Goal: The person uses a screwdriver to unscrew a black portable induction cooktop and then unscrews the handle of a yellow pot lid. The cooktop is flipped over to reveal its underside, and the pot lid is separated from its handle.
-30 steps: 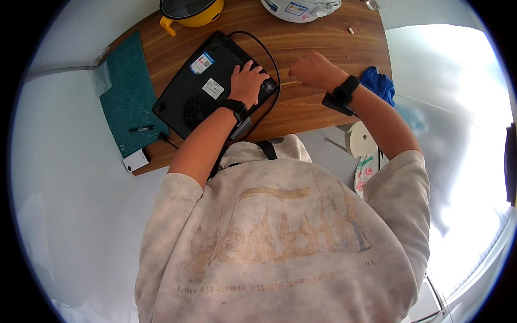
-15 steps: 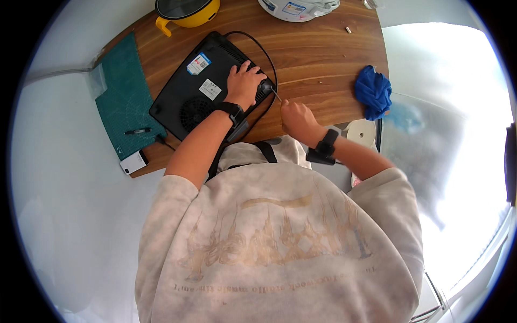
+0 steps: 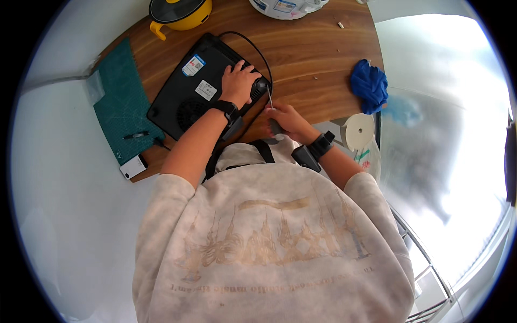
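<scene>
A black appliance (image 3: 180, 94) lies with its underside up, showing a fan grille and two labels. My left hand (image 3: 237, 83) rests on it near the upper right side, fingers spread. Below its right corner, my right hand (image 3: 286, 120) is closed round a screwdriver (image 3: 276, 126), whose thin metal shaft reaches up to that corner. A black cord (image 3: 253, 45) loops from the top of the appliance down its right side.
A wooden table (image 3: 323, 64) carries a green cutting mat (image 3: 113, 97) with a pen (image 3: 135, 135), a white device (image 3: 132, 167), a yellow pot (image 3: 188, 16), a white appliance (image 3: 280, 6) and a blue cloth (image 3: 369, 86). A beige roll (image 3: 355, 132) is beside the table's front right edge.
My right hand has moved down and left from beside the appliance's corner to below it, with the screwdriver's handle now visible. My left hand stays spread on the appliance. More blue cloth shows.
</scene>
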Tool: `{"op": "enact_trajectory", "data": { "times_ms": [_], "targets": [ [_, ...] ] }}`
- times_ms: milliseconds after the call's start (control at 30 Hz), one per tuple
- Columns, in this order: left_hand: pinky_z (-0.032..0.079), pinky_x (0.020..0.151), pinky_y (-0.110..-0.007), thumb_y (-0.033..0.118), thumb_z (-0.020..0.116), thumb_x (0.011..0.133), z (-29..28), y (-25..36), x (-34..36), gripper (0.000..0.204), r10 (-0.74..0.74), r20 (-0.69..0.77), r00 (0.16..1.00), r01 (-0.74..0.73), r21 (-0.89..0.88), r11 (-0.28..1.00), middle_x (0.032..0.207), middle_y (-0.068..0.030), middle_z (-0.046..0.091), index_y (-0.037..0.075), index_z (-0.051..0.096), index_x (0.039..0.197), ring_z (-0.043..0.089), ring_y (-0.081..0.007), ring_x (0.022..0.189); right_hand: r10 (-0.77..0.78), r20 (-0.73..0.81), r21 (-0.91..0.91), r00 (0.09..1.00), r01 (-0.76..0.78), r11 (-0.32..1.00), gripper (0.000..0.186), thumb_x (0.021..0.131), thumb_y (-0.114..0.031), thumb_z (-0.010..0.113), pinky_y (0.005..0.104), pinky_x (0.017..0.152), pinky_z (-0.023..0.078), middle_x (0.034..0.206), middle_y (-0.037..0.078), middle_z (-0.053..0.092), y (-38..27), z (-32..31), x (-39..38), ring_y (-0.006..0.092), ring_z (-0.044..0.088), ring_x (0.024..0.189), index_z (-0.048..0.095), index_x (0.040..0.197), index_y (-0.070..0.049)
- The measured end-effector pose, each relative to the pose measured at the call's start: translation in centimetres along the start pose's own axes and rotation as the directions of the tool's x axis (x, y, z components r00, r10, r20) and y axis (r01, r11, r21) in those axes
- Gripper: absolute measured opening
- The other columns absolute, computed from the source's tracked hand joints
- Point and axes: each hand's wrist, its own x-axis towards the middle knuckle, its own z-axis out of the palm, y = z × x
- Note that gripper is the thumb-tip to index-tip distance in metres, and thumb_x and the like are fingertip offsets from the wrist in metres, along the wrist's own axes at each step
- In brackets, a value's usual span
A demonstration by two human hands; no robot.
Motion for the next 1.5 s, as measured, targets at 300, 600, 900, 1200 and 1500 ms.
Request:
{"op": "enact_trajectory", "data": {
  "times_ms": [300, 600, 900, 1200, 1500],
  "targets": [
    [0.032, 0.113, -0.049, 0.007, 0.088, 0.053, -0.5, 0.3, -0.1, 0.083, -0.030, 0.057, 0.998, 0.029, 0.008, 1.000, 0.147, 0.0006, 0.051, 0.027, 0.064, 0.130, 0.034, -0.0246, 0.145, -0.585, 0.153, -0.985, 0.797, 0.077, -0.152, 0.016, 0.093, -0.023, 0.060, 0.0417, 0.059, 0.049, 0.080, 0.013, 0.066, -3.4, -6.8, -3.2, 0.0306, 0.067, 0.071, 0.069, 0.096, -0.010],
    [0.030, 0.115, -0.050, 0.008, 0.089, 0.054, -0.7, 0.4, -0.1, 0.084, -0.027, 0.062, 0.998, 0.026, 0.008, 1.000, 0.148, 0.0007, 0.050, 0.027, 0.062, 0.131, 0.033, -0.0245, 0.145, -0.627, 0.469, -0.814, 0.621, 0.029, -0.580, 0.012, 0.076, -0.012, 0.066, 0.0400, 0.086, 0.042, 0.083, 0.005, 0.063, -8.3, -6.2, -0.3, 0.0245, 0.062, 0.092, 0.073, 0.084, -0.017],
    [0.030, 0.115, -0.049, 0.011, 0.089, 0.057, -0.7, 0.5, -0.1, 0.082, -0.037, 0.075, 0.997, 0.035, 0.032, 0.999, 0.148, 0.0009, 0.049, 0.026, 0.060, 0.133, 0.032, -0.0241, 0.145, -0.542, 0.589, -0.681, 0.599, 0.007, -0.732, 0.008, 0.073, -0.013, 0.067, 0.0409, 0.095, 0.038, 0.083, 0.004, 0.064, -10.2, -5.0, 2.0, 0.0224, 0.062, 0.091, 0.072, 0.069, -0.017],
    [0.029, 0.116, -0.048, 0.011, 0.089, 0.058, -0.6, 0.4, 0.1, 0.084, -0.049, 0.107, 0.993, 0.043, 0.053, 0.998, 0.151, 0.0018, 0.046, 0.027, 0.058, 0.135, 0.030, -0.0232, 0.146, -0.480, 0.622, -0.629, 0.618, 0.030, -0.777, 0.009, 0.075, -0.014, 0.067, 0.0429, 0.098, 0.037, 0.080, 0.003, 0.065, -11.3, -4.6, 3.0, 0.0216, 0.062, 0.093, 0.074, 0.070, -0.016],
    [0.028, 0.116, -0.049, 0.011, 0.088, 0.060, -1.1, 0.7, 0.0, 0.083, -0.054, 0.128, 0.990, 0.047, 0.054, 0.997, 0.151, 0.0018, 0.046, 0.027, 0.058, 0.136, 0.030, -0.0231, 0.147, -0.420, 0.587, -0.592, 0.692, 0.014, -0.806, 0.009, 0.076, -0.012, 0.066, 0.0417, 0.098, 0.038, 0.083, 0.003, 0.064, -11.9, -3.6, 3.3, 0.0213, 0.060, 0.095, 0.072, 0.071, -0.016]
  ]
}}
